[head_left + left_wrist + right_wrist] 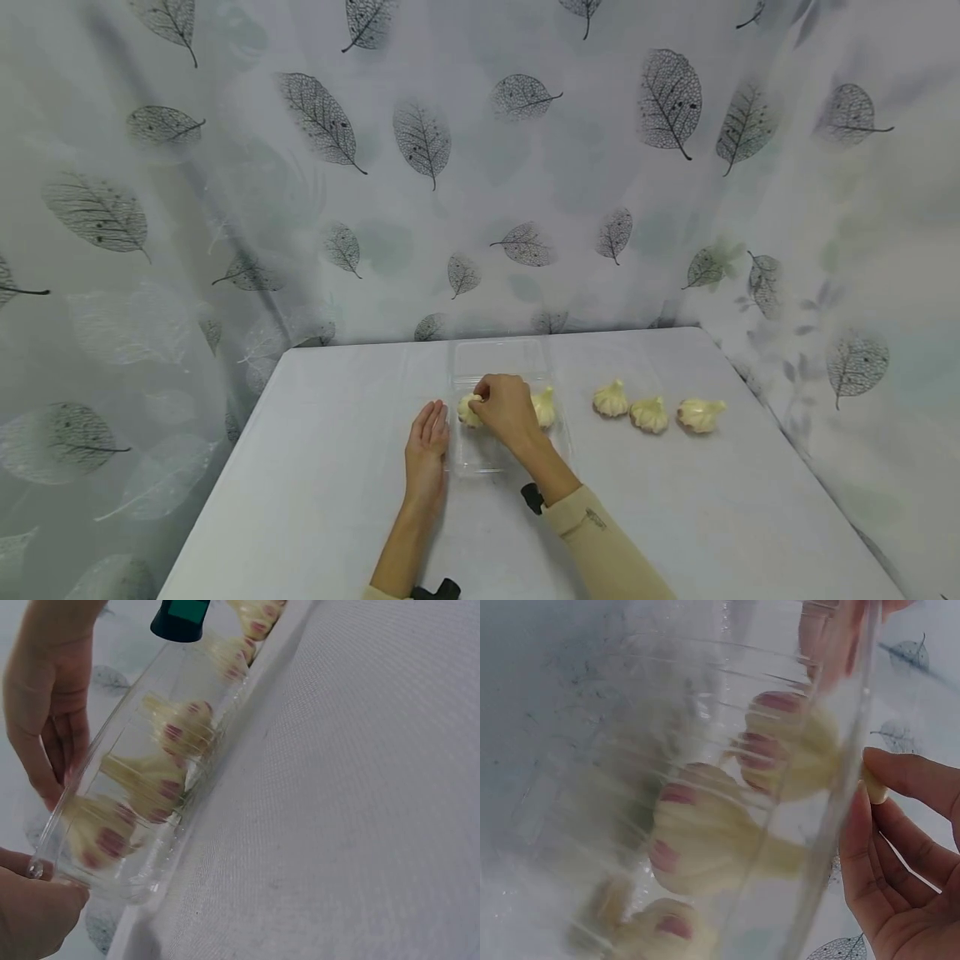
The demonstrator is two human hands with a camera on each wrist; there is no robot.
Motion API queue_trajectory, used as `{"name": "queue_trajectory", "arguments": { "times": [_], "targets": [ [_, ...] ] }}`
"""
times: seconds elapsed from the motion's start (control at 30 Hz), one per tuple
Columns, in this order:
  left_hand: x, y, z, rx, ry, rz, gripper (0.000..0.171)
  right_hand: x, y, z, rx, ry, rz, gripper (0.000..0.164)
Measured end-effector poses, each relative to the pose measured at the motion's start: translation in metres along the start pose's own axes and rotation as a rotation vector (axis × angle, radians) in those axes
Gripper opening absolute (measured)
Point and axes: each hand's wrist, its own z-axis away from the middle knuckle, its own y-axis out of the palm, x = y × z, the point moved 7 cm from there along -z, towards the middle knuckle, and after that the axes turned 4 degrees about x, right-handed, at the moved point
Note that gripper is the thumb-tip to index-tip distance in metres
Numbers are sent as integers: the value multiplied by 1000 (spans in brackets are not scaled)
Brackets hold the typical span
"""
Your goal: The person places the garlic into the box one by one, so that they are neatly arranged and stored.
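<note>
A garlic bulb point(469, 411) stands in the left end of a clear plastic box point(480, 465). My right hand point(506, 408) reaches over the box and pinches the bulb's stem between thumb and fingertips, as the right wrist view shows with the stem point(876, 787). Another garlic bulb point(545, 407) sits at the right end of the box. Through the wall, the left wrist view shows a further bulb point(150, 784) between them. My left hand point(427, 446) lies along the box's left side, fingers straight; its fingertips are right at the rim in the left wrist view.
Three more garlic bulbs lie right of the box on the white table point(337, 483): a left one point(611, 399), a middle one point(648, 414) and a right one point(700, 415). The box's clear lid point(501, 358) is folded back behind it. A leaf-patterned curtain point(480, 167) surrounds the table.
</note>
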Motion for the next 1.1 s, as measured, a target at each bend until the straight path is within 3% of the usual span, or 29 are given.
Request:
{"name": "queue_trajectory", "arguments": {
  "times": [1.1],
  "targets": [
    [-1, 1, 2, 19, -8, 1, 58, -3, 16, -6, 73, 40, -59, 18]
  ]
}}
